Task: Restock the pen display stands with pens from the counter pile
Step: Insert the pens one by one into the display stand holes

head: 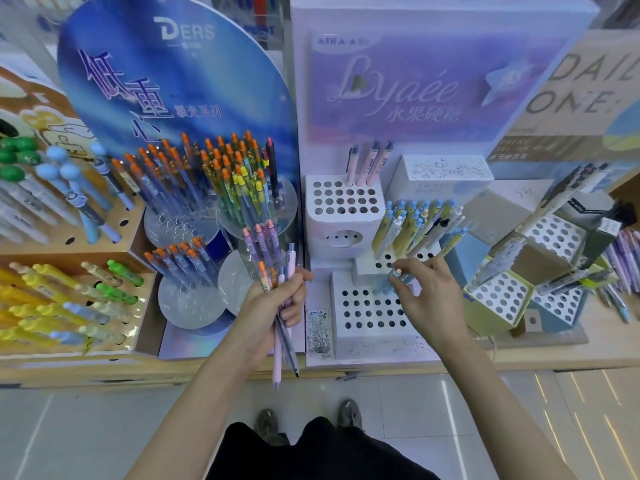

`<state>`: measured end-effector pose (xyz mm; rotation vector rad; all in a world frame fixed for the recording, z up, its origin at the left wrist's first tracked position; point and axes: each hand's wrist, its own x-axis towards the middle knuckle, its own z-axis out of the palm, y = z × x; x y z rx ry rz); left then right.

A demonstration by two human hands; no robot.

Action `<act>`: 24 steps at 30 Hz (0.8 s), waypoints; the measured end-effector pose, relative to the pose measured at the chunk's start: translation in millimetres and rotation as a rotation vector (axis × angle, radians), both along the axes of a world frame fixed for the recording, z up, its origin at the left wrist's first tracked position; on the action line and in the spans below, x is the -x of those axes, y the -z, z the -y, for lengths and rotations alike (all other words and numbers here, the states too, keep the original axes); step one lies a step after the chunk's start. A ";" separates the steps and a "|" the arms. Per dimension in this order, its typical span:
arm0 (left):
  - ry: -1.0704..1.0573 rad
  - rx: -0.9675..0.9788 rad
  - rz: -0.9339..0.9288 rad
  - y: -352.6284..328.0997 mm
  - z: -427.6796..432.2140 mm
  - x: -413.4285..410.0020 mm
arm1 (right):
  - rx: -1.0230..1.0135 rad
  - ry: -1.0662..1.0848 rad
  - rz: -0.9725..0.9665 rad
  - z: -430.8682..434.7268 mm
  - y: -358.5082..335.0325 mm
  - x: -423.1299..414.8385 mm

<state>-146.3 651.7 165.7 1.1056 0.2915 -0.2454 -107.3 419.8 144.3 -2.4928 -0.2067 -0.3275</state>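
Shop counter [540, 351] of pale wood carries several pen stands side by side, with tiled floor below. Centre of interest is the white stepped stand [367, 327], whose lower tier of round holes is almost wholly vacant; the middle tier behind it holds a cluster of yellow and blue pens [412, 226]. Right hand [429, 292] is over the lower tier's back row, thumb and forefinger closed in a light pinch on the cap end of a pale blue pen [389, 284] whose tip appears to be entering a hole; the remaining fingers are spread loosely and touch nothing that can be made out. Left hand [277, 303] is closed in a fist around a bundle of pens [277, 271], pink, lilac and orange-capped, held upright just beside the stand. Judgement: the pen should be kept in line with its hole and lowered until seated before the pinch is released, filling row by row. No counter pile is identifiable.
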 end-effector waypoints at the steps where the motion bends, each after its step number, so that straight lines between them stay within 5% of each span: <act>1: 0.001 -0.001 0.004 0.5 -0.7 -0.2 | 0.011 -0.007 0.026 -0.9 -0.8 -0.3; 8: 0.032 -0.009 0.002 -2.1 -3.4 -1.7 | 0.274 -0.070 0.065 -7.3 3.7 -22.1; 16: 0.073 0.023 0.027 -4.7 -3.9 -1.5 | 0.231 -0.011 -0.078 -9.4 7.6 -21.8; 20: 0.145 0.013 0.022 -5.3 -7.3 0.3 | -0.137 -0.020 -0.081 -28.0 -20.1 -5.2; 24: 0.199 0.012 0.021 -7.8 -6.4 2.4 | -0.588 -0.189 -0.452 -61.6 -54.3 -5.1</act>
